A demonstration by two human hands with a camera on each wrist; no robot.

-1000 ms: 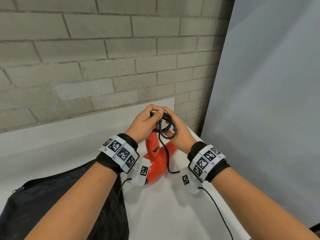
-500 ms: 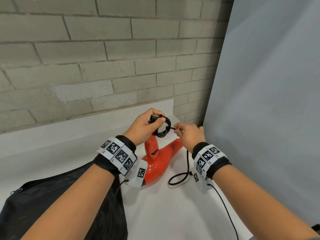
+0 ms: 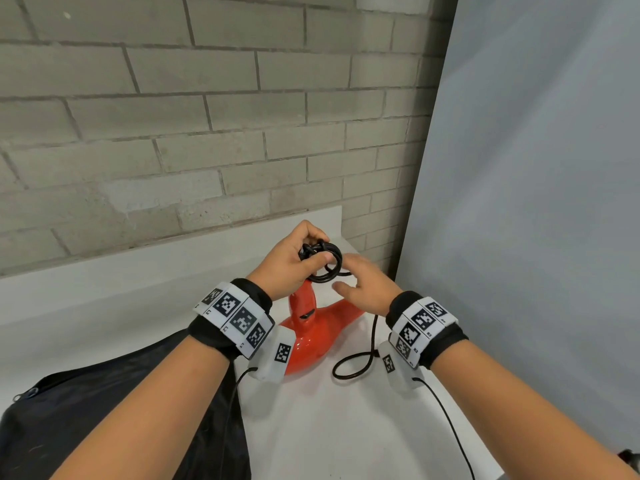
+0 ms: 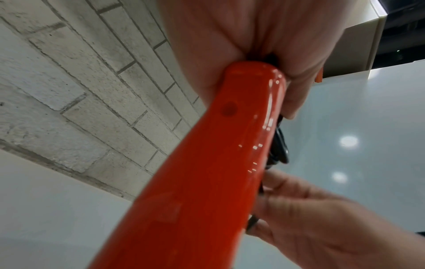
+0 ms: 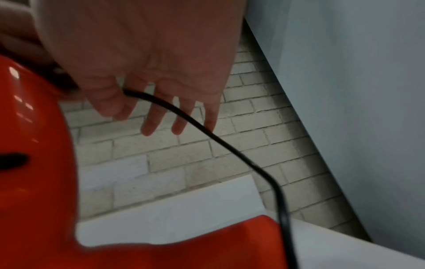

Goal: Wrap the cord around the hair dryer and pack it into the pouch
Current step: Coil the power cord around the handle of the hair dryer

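Note:
The red hair dryer (image 3: 311, 337) stands on the white table (image 3: 346, 427) with its handle up. My left hand (image 3: 294, 261) grips the handle's top and holds the coiled black cord (image 3: 327, 261) there. The left wrist view shows the glossy handle (image 4: 207, 163) running up into my palm (image 4: 253, 36). My right hand (image 3: 363, 282) sits just right of the coil with fingers straight and thumb out. In the right wrist view the cord (image 5: 207, 132) comes out from between the fingers (image 5: 149, 123) and hangs down. A slack loop of cord (image 3: 353, 362) lies on the table. The black pouch (image 3: 104, 410) lies at lower left.
A grey brick wall (image 3: 173, 133) stands behind the table, and a pale panel (image 3: 536, 202) closes off the right side. The table's right edge runs close to my right forearm. A thin black wrist-camera cable (image 3: 450, 427) trails over the table.
My right hand drew the cord out to the right, then came back to the coil with its fingers loosened. A slack loop has dropped onto the table. The left hand kept its grip.

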